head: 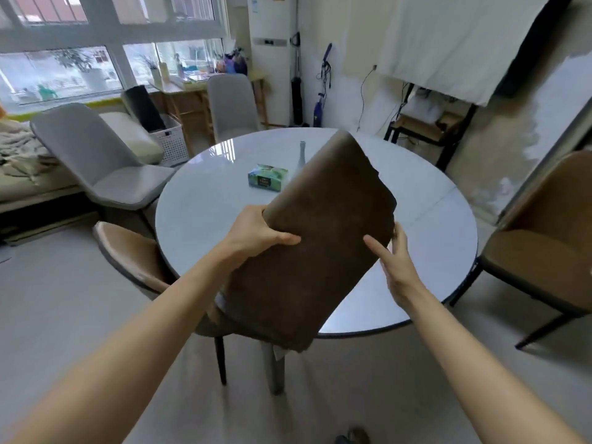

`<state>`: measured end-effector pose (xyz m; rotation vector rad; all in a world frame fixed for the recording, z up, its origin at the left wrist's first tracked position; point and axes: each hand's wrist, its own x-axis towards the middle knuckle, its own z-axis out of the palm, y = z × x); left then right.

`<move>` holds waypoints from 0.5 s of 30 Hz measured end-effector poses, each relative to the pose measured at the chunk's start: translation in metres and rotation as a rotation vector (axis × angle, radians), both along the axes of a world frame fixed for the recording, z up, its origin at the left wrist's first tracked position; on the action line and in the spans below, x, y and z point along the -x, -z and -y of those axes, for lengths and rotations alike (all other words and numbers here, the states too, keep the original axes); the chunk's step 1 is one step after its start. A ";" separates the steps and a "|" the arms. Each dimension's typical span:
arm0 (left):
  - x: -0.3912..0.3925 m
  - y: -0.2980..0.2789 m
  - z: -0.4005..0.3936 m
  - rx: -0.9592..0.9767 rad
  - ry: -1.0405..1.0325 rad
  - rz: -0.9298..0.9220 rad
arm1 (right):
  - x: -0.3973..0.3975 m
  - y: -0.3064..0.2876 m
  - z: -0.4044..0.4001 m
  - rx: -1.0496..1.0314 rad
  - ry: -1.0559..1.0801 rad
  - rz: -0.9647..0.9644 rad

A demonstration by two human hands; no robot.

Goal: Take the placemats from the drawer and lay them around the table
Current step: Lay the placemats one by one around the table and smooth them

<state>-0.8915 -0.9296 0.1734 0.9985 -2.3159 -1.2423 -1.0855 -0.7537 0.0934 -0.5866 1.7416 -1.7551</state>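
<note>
Brown placemats [307, 251] held up in the air in front of the round grey bench [416, 225], a stack by the look of the layered right edge, exact count not readable; stack tilted, far end up over the bench, near end hanging low past the bench rim toward the floor; left hand [256, 235] grasps the stack's left edge, thumb lying across the top face, the other fingers hidden underneath; right hand [397, 264] at the stack's right edge, fingers [373, 246] spread and loose, index tip touching the top face, the rest at the side edge, not clenched on it; both forearms bare, reaching in from the bottom of the view; on the bench, a green tissue box [267, 177] near the middle and a slim grey bottle [301, 155] just beside it, partly behind the stack's top corner; no mat lies on the bench surface; two grey chairs [96, 161] at the far left side, a tan chair [134, 254] tucked in at the near left, another tan chair [544, 245] at the right, apart from the bench; window [80, 59] at the back left.
</note>
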 end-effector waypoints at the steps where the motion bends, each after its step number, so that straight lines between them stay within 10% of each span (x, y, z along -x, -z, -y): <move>1: 0.011 0.001 0.002 -0.097 0.010 -0.039 | 0.008 0.005 0.004 0.048 0.017 0.077; 7: 0.086 0.018 0.029 -0.461 0.006 -0.107 | 0.056 0.017 0.017 0.115 -0.090 0.579; 15: 0.178 0.095 0.056 -1.026 -0.192 -0.174 | 0.169 0.007 0.044 -0.089 -0.305 0.340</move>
